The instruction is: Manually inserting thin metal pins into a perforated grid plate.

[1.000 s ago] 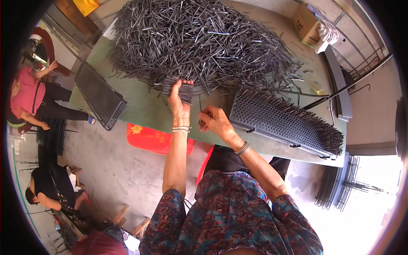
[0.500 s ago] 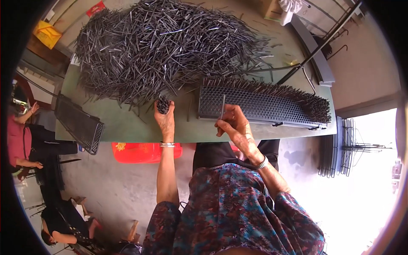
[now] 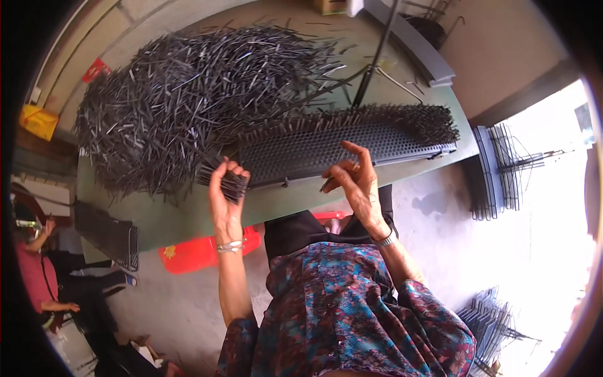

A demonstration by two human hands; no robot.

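My left hand [image 3: 224,210] is closed around a bundle of thin dark strips [image 3: 233,187], beside the left end of a long perforated rack [image 3: 314,152]. Many dark strips [image 3: 430,124] stand upright in the holes along the rack's far side and right end; its near left holes show bare. Over the rack's near edge, my right hand [image 3: 360,191] pinches thumb against fingers, with the index finger raised. A small dark end, apparently of one strip [image 3: 325,185], shows at the pinch; most of it is hidden.
A big heap of loose strips [image 3: 188,94] covers the green table [image 3: 182,217] at the back left. A dark pole [image 3: 377,56] rises behind the rack. Another perforated panel [image 3: 107,232] leans at the left edge. A red stool [image 3: 207,250] is below; people [image 3: 38,270] sit at far left.
The view has turned and shifted. My left hand has tilted its bundle, which now lies closer to the rack. The strip held upright in my right hand now barely shows at the fingertips.
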